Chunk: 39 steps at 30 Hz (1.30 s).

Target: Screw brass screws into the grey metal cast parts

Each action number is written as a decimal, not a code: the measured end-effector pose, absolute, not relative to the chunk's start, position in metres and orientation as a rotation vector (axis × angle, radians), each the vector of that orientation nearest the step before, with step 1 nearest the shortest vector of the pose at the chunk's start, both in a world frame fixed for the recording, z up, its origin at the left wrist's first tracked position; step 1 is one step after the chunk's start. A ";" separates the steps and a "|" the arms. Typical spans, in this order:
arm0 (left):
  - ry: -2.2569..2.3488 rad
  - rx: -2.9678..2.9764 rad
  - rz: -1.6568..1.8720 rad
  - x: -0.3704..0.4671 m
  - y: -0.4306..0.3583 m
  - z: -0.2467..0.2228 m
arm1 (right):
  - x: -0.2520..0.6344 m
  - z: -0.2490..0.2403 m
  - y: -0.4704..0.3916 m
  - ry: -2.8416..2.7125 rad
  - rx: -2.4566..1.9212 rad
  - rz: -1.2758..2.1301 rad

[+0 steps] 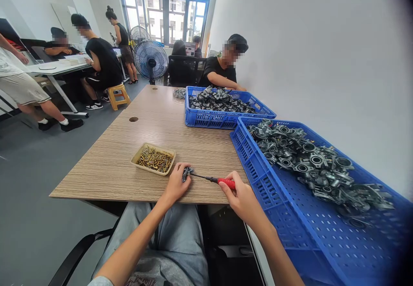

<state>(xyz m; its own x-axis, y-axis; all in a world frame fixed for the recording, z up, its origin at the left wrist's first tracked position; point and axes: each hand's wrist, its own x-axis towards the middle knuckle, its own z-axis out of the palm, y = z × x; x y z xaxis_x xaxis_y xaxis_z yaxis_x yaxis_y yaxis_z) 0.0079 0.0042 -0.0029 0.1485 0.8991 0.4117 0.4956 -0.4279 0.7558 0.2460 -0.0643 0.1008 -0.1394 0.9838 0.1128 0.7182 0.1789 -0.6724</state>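
Near the table's front edge, my left hand (178, 181) is closed around a small dark grey metal part (187, 173). My right hand (237, 192) grips the red handle of a screwdriver (226, 183). The screwdriver lies almost level, its shaft pointing left and its tip at the metal part; the exact contact is too small to make out. Just beyond my left hand, a shallow cream tray (137, 161) holds many small brass-coloured pieces (155, 159).
A large blue crate (267, 191) of metal parts stands at the right, with another blue crate (209, 118) behind it. A person (222, 68) sits beyond the table (109, 165). A fan (151, 60) and several other people are farther back.
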 end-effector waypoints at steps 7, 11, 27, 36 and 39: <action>1.327 1.986 1.216 0.008 0.004 -0.003 | 0.244 0.102 -0.066 -1.880 -1.488 0.759; 1.327 1.996 1.218 0.008 0.004 -0.002 | 0.246 0.100 -0.064 -1.883 -1.606 0.660; 1.331 1.986 1.211 0.009 0.003 -0.001 | 0.247 0.099 -0.064 -1.876 -1.547 0.716; 1.324 1.988 1.214 0.009 0.003 0.000 | 0.246 0.103 -0.065 -1.891 -1.475 0.788; 1.328 1.985 1.214 0.008 0.003 0.000 | 0.246 0.102 -0.065 -1.880 -1.465 0.806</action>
